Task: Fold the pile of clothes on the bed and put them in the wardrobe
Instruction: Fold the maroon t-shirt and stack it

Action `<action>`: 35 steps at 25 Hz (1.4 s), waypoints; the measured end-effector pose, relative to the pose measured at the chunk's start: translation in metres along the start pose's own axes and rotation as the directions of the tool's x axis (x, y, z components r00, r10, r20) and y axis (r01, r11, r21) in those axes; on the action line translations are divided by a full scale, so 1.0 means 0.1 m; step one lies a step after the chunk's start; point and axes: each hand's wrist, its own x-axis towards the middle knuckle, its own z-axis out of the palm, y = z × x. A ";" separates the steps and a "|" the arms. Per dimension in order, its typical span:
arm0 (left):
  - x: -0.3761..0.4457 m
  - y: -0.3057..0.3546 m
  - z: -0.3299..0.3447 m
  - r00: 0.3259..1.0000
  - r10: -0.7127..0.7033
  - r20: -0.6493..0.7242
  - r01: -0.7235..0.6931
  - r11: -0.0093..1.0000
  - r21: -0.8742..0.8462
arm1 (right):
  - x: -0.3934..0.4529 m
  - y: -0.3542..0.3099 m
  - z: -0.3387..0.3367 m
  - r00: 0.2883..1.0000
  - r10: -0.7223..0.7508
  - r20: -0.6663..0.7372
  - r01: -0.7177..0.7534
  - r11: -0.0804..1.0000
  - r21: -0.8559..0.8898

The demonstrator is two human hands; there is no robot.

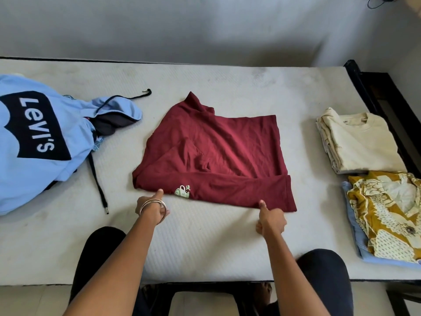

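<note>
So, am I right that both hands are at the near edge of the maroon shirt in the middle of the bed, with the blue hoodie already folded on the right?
Not quite: the head view shows the blue hoodie lying unfolded on the left. Both hands, left and right, are indeed at the near edge of the maroon shirt in the middle of the bed.

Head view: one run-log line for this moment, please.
stage: folding maroon t-shirt | left hand: pinches near edge | right hand: pinches near edge | folded: cream shirt, patterned shirt | unfolded: blue hoodie

The bed (205, 242) carries a hoodie (34, 142), maroon shirt (227, 151), and folded stacks (357, 142).
</note>
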 end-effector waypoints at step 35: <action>0.06 0.48 0.39 0.510 0.792 0.335 -0.757 0.228 0.613 | 0.75 -0.82 -0.60 0.745 -0.245 0.620 0.658 0.116 -0.744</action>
